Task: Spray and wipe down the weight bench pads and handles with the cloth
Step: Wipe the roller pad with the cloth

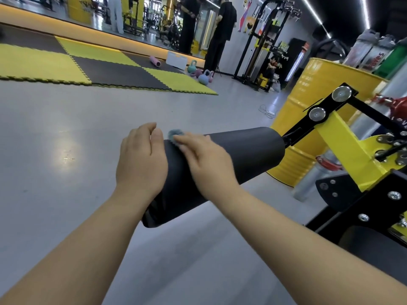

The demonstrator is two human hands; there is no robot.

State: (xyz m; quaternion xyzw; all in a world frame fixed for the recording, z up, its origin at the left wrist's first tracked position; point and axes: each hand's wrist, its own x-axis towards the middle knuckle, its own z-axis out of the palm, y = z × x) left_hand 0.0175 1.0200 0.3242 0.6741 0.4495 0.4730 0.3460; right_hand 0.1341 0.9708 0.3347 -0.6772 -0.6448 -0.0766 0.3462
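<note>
Left forearm (88, 238): bare, reaching up from lower left.
Left hand (141, 161): back to camera, palm against the side of the pad (246, 150), fingers loosely curled, gripping nothing visible.
Right forearm (297, 234): bare, reaching in from lower right.
Right hand (207, 159): palm down, fingers nearly straight, pressing the cloth (175, 133) onto the pad; outline blurred.

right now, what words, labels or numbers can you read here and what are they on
"otes": red letters, start hidden, on a white container atop the yellow drum.
"ONE": seemingly, cut off by the frame edge, on a red part at far right.
Lettering on the wall mural: too blurred to read.
Yellow signs on the black rack: too small to read.
</note>
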